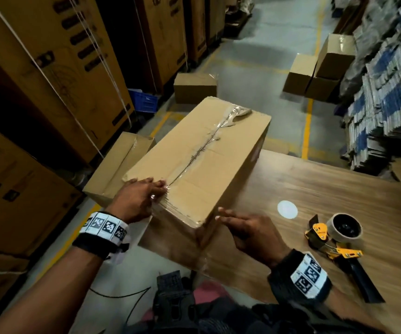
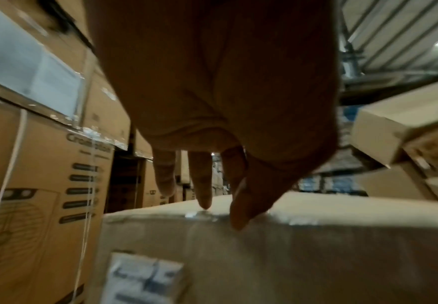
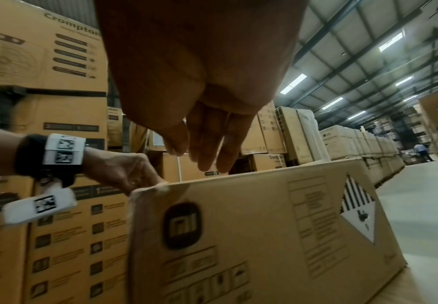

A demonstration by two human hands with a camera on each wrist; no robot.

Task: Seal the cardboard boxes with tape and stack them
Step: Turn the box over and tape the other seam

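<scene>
A long cardboard box (image 1: 209,153) lies on the wooden table (image 1: 327,189), its top seam covered with clear tape (image 1: 209,143). My left hand (image 1: 139,198) rests on the box's near top edge, fingers pressing the tape end down (image 2: 205,197). My right hand (image 1: 245,227) hovers open with straight fingers beside the box's near right corner, just off its printed side (image 3: 251,236). A tape dispenser (image 1: 334,237) with a roll lies on the table to the right of that hand.
An open box (image 1: 115,165) sits below the table's left edge. Sealed boxes (image 1: 194,88) (image 1: 320,68) stand on the floor ahead. Tall stacked cartons (image 1: 50,80) line the left; flattened cartons (image 1: 387,92) pile up at right.
</scene>
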